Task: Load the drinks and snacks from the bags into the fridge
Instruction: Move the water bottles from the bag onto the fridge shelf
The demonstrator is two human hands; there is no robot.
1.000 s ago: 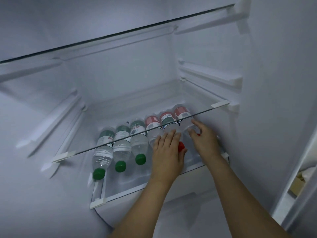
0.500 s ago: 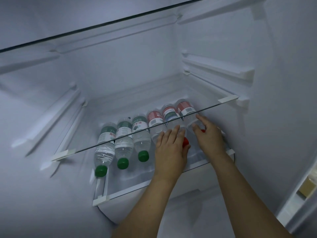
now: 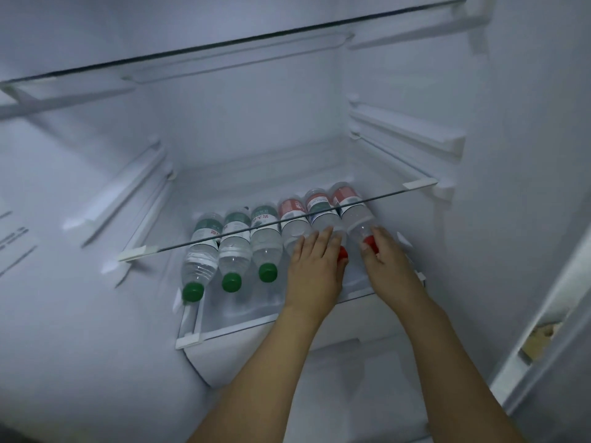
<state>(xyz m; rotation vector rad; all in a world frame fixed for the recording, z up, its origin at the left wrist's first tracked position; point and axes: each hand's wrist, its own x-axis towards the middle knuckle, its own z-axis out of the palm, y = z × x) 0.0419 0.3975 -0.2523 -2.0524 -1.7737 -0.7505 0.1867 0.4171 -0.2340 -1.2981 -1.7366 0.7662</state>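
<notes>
Fingers (image 3: 319,243) of the left hand (image 3: 315,276) lay straight and together, flat on the red-label bottles (image 3: 295,225) at the middle of the row, pressing rather than gripping. The right hand (image 3: 388,263) sat just to its three o'clock, fingers curled round the neck of the end bottle (image 3: 355,215), its red cap (image 3: 369,243) showing at the thumb. A second red cap (image 3: 342,254) peeked out between the two hands.

All six bottles lay on their sides on the lower shelf (image 3: 256,324), caps toward six o'clock, bases toward twelve. Three green-cap bottles (image 3: 235,247) filled the nine o'clock half, touching one another; the three red-label ones filled the three o'clock half. A glass shelf (image 3: 419,185) crossed close above the row.

The step looked like squaring the last bottles into line. To do it well, I would have kept the left palm down as a stop so the middle bottles could not roll, and slid the end bottle straight toward twelve o'clock until its cap matched the others, low enough to keep knuckles off the glass edge. The round bodies would likely roll toward the open three o'clock side, so the hands should have come away slowly. No bags or snacks showed.
</notes>
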